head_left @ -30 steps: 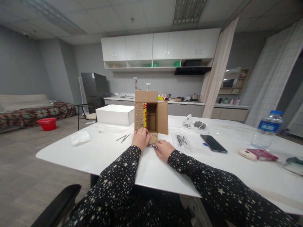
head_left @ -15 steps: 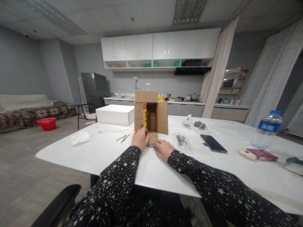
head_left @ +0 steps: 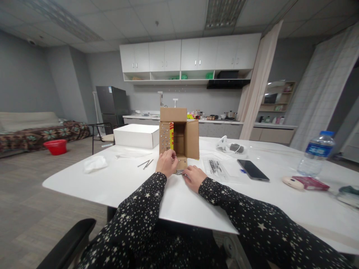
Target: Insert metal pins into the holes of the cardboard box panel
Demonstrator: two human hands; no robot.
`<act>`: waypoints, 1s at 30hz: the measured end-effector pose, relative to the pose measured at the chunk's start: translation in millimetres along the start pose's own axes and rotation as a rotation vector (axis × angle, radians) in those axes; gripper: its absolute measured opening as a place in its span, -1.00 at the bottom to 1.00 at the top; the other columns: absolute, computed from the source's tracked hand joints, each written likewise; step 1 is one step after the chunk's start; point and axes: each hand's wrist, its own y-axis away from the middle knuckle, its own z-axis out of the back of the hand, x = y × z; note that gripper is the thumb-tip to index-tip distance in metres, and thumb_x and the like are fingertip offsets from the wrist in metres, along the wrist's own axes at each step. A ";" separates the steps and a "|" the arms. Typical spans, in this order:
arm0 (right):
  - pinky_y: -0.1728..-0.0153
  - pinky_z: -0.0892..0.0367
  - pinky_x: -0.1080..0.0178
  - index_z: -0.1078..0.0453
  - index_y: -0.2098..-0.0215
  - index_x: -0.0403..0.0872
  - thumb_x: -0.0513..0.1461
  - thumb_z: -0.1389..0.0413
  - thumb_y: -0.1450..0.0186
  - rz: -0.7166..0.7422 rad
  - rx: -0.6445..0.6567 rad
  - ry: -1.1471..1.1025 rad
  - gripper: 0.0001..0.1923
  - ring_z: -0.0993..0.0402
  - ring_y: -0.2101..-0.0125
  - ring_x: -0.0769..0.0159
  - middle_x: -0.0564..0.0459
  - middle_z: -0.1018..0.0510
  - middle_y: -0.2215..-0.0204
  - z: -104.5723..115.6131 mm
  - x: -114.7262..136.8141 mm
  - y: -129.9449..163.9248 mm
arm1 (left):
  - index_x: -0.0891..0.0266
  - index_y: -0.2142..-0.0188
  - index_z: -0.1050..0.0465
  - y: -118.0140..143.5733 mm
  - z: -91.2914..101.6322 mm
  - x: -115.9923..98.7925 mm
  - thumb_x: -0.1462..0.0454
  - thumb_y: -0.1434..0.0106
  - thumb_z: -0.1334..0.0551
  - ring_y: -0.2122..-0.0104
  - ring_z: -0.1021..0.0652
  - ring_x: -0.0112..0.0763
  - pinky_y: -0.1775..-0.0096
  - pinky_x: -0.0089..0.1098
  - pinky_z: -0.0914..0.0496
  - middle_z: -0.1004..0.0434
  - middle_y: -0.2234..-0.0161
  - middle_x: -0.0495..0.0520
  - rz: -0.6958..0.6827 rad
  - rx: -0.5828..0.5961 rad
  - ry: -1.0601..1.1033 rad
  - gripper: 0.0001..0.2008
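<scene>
An open cardboard box (head_left: 193, 140) stands on the white table, its opening facing me and its flaps spread. Small silvery pieces dot its left flap (head_left: 164, 139), and a few more lie on the lower flap (head_left: 183, 163). My left hand (head_left: 166, 163) is in front of the left flap, thumb and forefinger pinched together; whatever is between them is too small to name. At the near edge of the lower flap, my right hand (head_left: 194, 176) lies with curled fingers against several short metal rods (head_left: 180, 172). What its fingertips grip is hidden.
Loose metal rods (head_left: 146, 163) lie to the left, near a crumpled tissue (head_left: 95, 163) and a white box (head_left: 136, 135). On the right are a clear plastic case (head_left: 215, 168), a phone (head_left: 253, 170), a maroon box (head_left: 314, 183) and a water bottle (head_left: 315, 153).
My left hand has risen slightly, its fingertips now drawn into a pinch off the lower flap. My right hand and the box stay where they were.
</scene>
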 end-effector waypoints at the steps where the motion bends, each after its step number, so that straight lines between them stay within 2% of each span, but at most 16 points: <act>1: 0.17 -0.17 0.21 -0.42 0.12 -0.05 -0.24 0.06 -0.34 -0.002 0.002 0.002 -0.74 -0.31 0.13 0.21 -0.05 -0.44 0.16 0.4 0.2 0.1 | 0.19 0.30 -0.25 0.3 0.2 -0.4 0.31 -0.21 -0.09 0.26 -0.47 -0.33 0.15 -0.31 -0.26 -0.47 0.33 0.03 -0.006 0.021 0.009 -0.95; 11: 0.16 -0.18 0.21 -0.42 0.12 -0.05 -0.23 0.07 -0.34 -0.001 0.007 0.013 -0.74 -0.31 0.14 0.21 -0.06 -0.45 0.19 2.6 1.9 -0.2 | 0.17 0.34 -0.27 2.6 -0.9 -1.4 0.32 -0.14 -0.11 0.32 -0.48 -0.36 0.21 -0.33 -0.26 -0.48 0.37 -0.03 -0.060 0.193 0.026 -0.94; 19: 0.14 -0.19 0.19 -0.42 0.11 -0.04 -0.22 0.06 -0.33 -0.008 0.007 0.005 -0.74 -0.31 0.13 0.20 -0.07 -0.45 0.15 2.5 2.0 -0.4 | 0.17 0.34 -0.34 3.2 -0.3 -1.3 0.33 -0.12 -0.14 0.26 -0.48 -0.30 0.16 -0.30 -0.29 -0.50 0.36 0.01 -0.063 0.289 -0.017 -0.92; 30: 0.12 -0.19 0.18 -0.42 0.11 -0.04 -0.22 0.05 -0.33 -0.005 -0.001 0.004 -0.74 -0.30 0.13 0.19 -0.07 -0.45 0.15 1.4 1.3 -1.0 | 0.17 0.35 -0.43 5.2 -2.1 -1.4 0.33 -0.13 -0.16 0.23 -0.49 -0.28 0.13 -0.27 -0.29 -0.54 0.35 0.01 -0.118 0.340 -0.042 -0.90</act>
